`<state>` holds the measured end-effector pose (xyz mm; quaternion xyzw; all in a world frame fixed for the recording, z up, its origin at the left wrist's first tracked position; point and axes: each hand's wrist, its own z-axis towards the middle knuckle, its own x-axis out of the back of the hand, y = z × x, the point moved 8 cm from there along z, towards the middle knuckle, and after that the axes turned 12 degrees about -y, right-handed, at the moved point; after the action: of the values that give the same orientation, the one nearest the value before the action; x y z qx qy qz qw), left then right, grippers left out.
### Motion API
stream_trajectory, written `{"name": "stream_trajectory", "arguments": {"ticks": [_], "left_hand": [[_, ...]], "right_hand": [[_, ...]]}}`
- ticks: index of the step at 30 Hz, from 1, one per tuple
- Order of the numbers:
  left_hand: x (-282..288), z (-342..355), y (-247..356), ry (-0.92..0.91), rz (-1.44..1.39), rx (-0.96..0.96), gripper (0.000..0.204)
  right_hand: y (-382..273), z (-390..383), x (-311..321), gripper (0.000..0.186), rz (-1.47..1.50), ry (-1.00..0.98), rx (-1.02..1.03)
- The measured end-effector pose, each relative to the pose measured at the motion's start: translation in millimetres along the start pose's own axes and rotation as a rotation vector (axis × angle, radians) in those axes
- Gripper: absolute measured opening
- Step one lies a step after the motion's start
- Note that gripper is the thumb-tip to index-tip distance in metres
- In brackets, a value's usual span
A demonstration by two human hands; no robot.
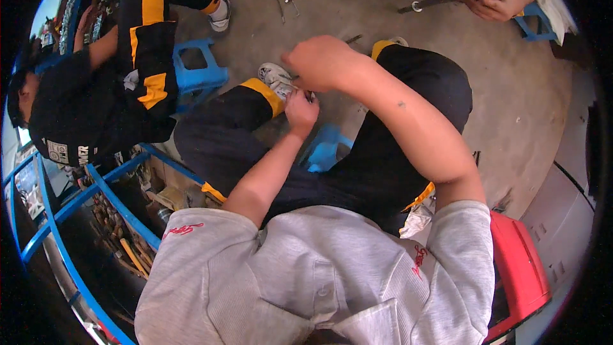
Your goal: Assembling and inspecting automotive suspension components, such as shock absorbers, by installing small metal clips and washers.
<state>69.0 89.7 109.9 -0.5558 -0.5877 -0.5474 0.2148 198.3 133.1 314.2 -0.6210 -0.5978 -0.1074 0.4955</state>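
My left hand (301,108) is closed around a small dark item, too hidden to name, between my knees above a white sneaker (273,76). Just above it my right hand (319,61) is curled with knuckles up; what it holds, if anything, is hidden. A thin dark rod (353,39) shows behind that hand; I cannot tell whether it is held. A blue stool (325,150) is below me, between my legs.
Co-worker (64,102) at left, beside blue stool (198,76). Another's hands (491,3) at upper right hold a dark tube (440,1). Small metal parts (290,3) lie on the floor (511,108). Blue rack (105,188) at lower left; red object (517,268) at lower right.
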Motion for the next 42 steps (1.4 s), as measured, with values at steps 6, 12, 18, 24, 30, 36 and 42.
{"name": "stream_trajectory", "arguments": {"ticks": [6, 12, 18, 24, 30, 36, 42], "left_hand": [[-33, -19, -8, -0.076, 0.01, -0.006, 0.023], [-47, -46, 0, -0.064, -0.058, -0.021, 0.025], [-46, -68, 10, 0.076, -0.183, -0.114, 0.035], [-65, -75, -1, -0.036, -0.096, -0.049, 0.052], [-140, -72, -56, -0.479, 0.058, 0.456, 0.054], [-210, -80, -144, -0.565, -0.459, 0.822, 0.04], [-189, -107, -91, -0.397, -0.398, 0.638, 0.045]], "right_hand": [[0, -2, 1, 0.036, 0.019, 0.014, -0.014], [-4, -5, 1, 0.032, 0.005, 0.008, -0.013], [-15, -5, 0, 0.032, -0.033, -0.009, 0.011], [-27, -11, 0, 0.033, -0.052, 0.061, 0.044], [-21, -20, -15, 0.036, -0.039, 0.02, 0.012], [-42, -33, -11, 0.038, -0.053, 0.06, 0.033], [-27, -56, -38, 0.041, -0.061, 0.039, -0.007]]}}
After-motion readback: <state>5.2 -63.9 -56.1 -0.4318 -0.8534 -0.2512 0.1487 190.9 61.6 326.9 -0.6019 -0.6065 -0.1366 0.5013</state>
